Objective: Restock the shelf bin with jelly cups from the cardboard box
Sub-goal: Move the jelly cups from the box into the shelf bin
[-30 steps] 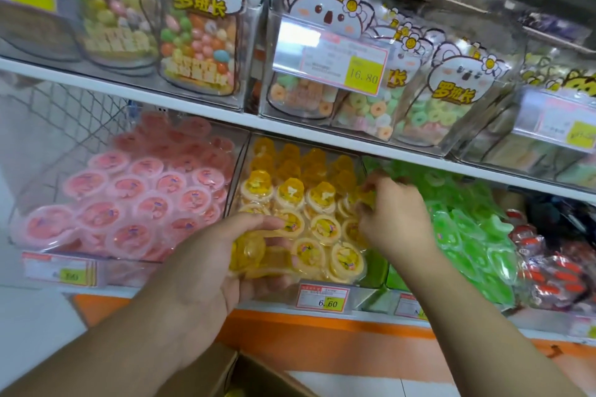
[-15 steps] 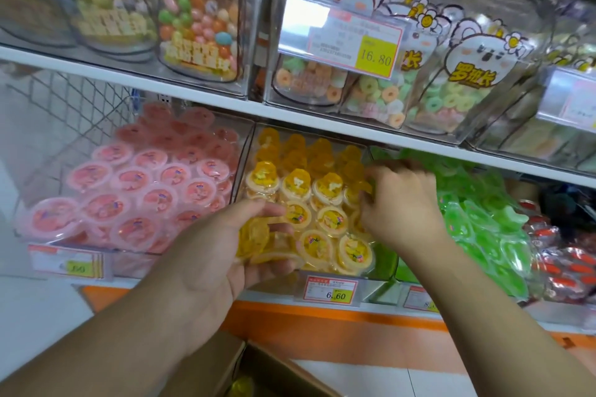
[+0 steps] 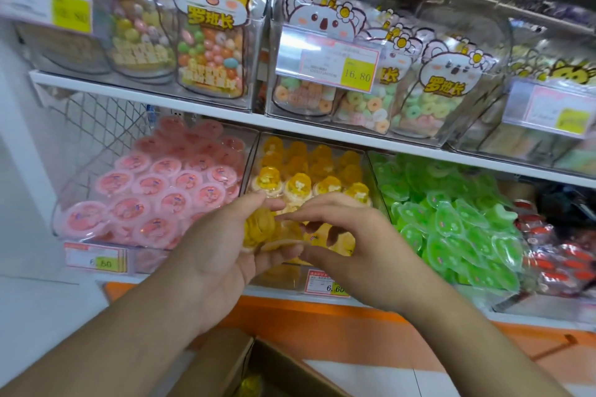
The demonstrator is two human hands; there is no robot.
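Observation:
A clear shelf bin on the lower shelf holds rows of yellow jelly cups. In front of it my left hand cups a few yellow jelly cups in its palm. My right hand arches over from the right, with its fingertips and thumb closing on one of those cups. The cardboard box stands open at the bottom edge of the view, and a yellow cup shows inside it.
A bin of pink jelly cups sits to the left and a bin of green ones to the right. The shelf above carries candy bags in clear boxes. Price tag hangs below the yellow bin.
My right hand has drawn back out of the yellow bin and come to the cups in my left hand. My left hand has stayed in front of the bin.

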